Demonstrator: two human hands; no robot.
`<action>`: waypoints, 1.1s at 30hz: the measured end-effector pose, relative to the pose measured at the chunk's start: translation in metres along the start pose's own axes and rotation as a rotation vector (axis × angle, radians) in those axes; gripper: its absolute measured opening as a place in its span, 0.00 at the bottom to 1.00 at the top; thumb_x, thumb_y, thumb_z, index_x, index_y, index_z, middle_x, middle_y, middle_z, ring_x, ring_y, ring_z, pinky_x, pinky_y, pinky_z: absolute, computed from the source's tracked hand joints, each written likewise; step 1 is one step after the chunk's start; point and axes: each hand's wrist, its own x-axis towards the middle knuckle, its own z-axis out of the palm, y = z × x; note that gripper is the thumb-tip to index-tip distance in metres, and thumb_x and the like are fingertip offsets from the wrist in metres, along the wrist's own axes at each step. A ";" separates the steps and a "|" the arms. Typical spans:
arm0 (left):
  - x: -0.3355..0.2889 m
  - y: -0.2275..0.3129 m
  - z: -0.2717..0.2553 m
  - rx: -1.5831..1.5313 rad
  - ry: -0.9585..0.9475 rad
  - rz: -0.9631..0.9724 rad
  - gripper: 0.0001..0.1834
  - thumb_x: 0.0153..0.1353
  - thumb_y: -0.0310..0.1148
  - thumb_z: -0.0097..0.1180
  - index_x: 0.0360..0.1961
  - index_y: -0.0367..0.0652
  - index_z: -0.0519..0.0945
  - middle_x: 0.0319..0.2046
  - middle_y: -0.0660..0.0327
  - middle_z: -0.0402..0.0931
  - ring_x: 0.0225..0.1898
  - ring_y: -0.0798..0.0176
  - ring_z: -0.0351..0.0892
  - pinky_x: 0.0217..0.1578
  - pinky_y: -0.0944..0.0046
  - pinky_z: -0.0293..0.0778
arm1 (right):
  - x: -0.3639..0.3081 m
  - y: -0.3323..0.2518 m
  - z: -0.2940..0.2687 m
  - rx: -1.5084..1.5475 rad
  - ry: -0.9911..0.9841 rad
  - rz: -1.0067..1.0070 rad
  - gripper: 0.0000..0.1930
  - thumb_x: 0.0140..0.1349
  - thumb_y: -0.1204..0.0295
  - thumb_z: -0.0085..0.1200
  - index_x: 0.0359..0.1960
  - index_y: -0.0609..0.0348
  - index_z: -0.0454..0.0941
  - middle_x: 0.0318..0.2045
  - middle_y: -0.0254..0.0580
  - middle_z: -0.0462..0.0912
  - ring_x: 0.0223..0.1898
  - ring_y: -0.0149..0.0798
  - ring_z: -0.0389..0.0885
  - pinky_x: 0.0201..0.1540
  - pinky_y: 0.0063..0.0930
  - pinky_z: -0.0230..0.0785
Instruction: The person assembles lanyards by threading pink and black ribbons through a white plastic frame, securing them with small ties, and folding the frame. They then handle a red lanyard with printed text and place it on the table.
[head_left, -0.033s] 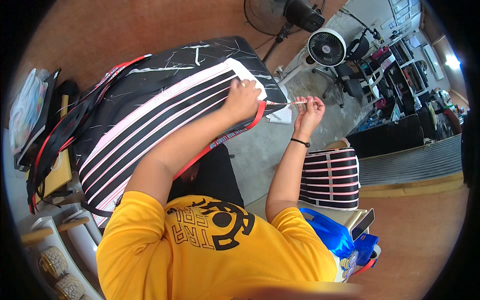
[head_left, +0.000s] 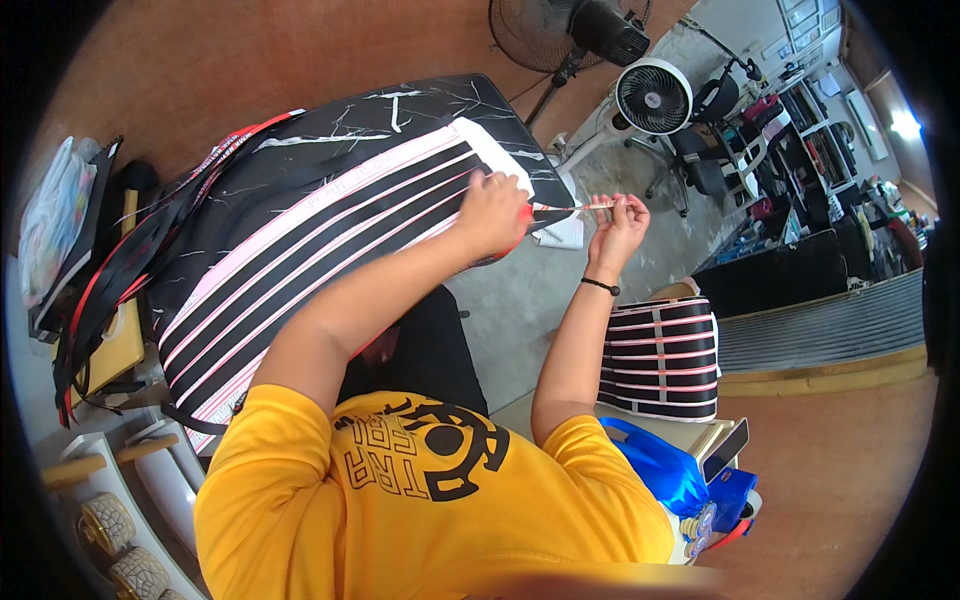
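My left hand (head_left: pixel 497 212) is closed on a red and black printed ribbon (head_left: pixel 528 211) above the table's right end. The ribbon stretches narrow and twisted across to my right hand (head_left: pixel 618 228), whose fingers pinch its far end. A bit of red also shows below my left wrist; the rest is hidden by my arm. Under my left hand and forearm lies a white sheet with long black bands and pink-red lines (head_left: pixel 330 225). It covers much of the black marble-patterned table (head_left: pixel 430 105).
A bundle of black and red ribbons (head_left: pixel 150 240) hangs over the table's left end. A second banded stack (head_left: pixel 660 358) lies at my right, near a blue shiny bundle (head_left: pixel 655 465) and a phone (head_left: pixel 726 450). A white fan (head_left: pixel 653 95) stands beyond the table.
My left hand has shifted slightly down and right, its fingers more curled. The long red ribbon length below my left forearm is now mostly out of sight. My right hand has hardly moved.
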 end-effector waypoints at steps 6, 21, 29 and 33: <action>-0.011 0.025 0.013 0.152 -0.262 -0.097 0.25 0.54 0.48 0.62 0.45 0.39 0.75 0.41 0.55 0.75 0.47 0.54 0.74 0.49 0.53 0.63 | 0.007 0.002 0.008 -0.006 -0.007 -0.040 0.09 0.68 0.80 0.51 0.46 0.60 0.65 0.40 0.46 0.76 0.37 0.40 0.81 0.44 0.42 0.84; 0.011 -0.025 -0.007 -0.407 -0.417 -0.409 0.28 0.71 0.51 0.40 0.31 0.41 0.86 0.33 0.45 0.82 0.39 0.41 0.82 0.45 0.45 0.74 | 0.039 0.027 -0.018 -0.002 0.145 0.080 0.08 0.69 0.81 0.48 0.45 0.59 0.64 0.37 0.45 0.75 0.31 0.38 0.79 0.39 0.42 0.84; -0.001 -0.041 0.012 -0.228 -0.324 -0.340 0.25 0.68 0.45 0.43 0.27 0.41 0.87 0.29 0.48 0.83 0.34 0.46 0.84 0.41 0.45 0.75 | 0.036 0.065 -0.045 -0.021 0.279 0.196 0.12 0.66 0.85 0.44 0.48 0.60 0.63 0.37 0.49 0.75 0.26 0.36 0.76 0.32 0.38 0.82; -0.001 -0.043 0.020 -0.248 -0.266 -0.367 0.24 0.67 0.43 0.44 0.24 0.39 0.85 0.28 0.48 0.83 0.32 0.46 0.84 0.38 0.46 0.77 | 0.025 0.068 -0.058 0.016 0.325 0.193 0.13 0.65 0.86 0.44 0.48 0.61 0.62 0.38 0.50 0.74 0.26 0.35 0.76 0.32 0.38 0.82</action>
